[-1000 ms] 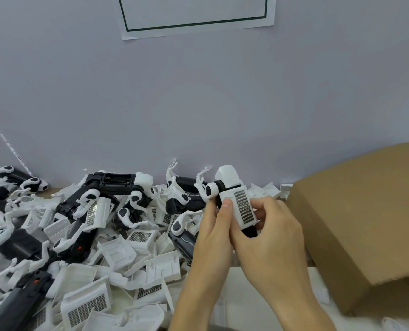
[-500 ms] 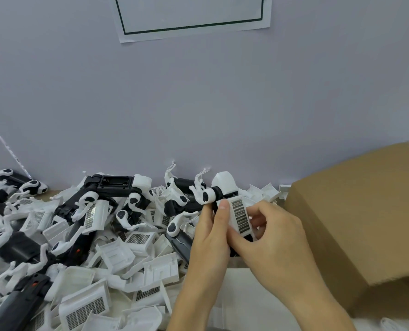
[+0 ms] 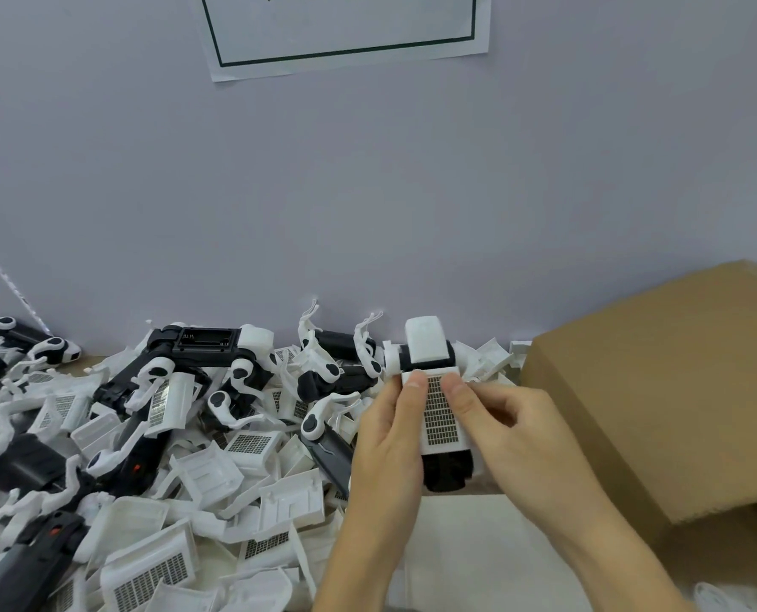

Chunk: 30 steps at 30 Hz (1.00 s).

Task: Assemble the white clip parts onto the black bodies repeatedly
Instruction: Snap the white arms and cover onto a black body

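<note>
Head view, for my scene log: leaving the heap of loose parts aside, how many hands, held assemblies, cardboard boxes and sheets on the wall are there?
Hands: 2, left hand and right hand
Held assembly: 1
Cardboard box: 1
Wall sheet: 1
Total: 5

**Room around the cardboard box**

The cardboard box (image 3: pixel 659 390) blocks the right side, reaching back to the wall (image 3: pixel 368 192). Left of the box, a heap of loose parts (image 3: pixel 169 435) covers the desk (image 3: pixel 478 558) up to the wall. Between heap and box lies a bare strip of desk, open toward the near edge. Above the box, the air is free.
</note>
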Motion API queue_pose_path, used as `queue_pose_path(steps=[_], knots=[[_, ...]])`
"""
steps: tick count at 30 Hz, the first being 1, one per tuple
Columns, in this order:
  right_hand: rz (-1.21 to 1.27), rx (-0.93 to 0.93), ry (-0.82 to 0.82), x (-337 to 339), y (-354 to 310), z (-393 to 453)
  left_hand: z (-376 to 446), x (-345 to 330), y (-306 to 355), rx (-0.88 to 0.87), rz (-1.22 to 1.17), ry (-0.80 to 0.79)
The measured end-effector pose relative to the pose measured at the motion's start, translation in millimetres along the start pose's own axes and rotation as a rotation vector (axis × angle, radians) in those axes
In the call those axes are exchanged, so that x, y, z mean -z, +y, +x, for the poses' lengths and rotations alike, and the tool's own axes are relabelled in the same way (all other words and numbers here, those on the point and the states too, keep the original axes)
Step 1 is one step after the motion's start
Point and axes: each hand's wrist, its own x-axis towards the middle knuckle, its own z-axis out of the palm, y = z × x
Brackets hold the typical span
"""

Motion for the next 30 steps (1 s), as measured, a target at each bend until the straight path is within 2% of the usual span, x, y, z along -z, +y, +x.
queue_pose_path(steps=[5,9,14,22,30], knots=[[0.092,-0.159,0.003,-11,6,2,-2,-3,4,0.03,0.005,-0.017],[0.197,-0.157,0.018,-17,9,2,-1,-4,4,0.036,0.004,-0.017],[0.272,-0.149,0.163,-24,10,2,-1,-6,4,0.041,-0.018,-0.025],[0.303,-0.157,0.254,-25,11,3,-3,-10,7,-0.066,0.014,-0.022],[0.322,-0.147,0.169,-15,14,4,-3,-5,3,0.12,-0.046,-0.12]])
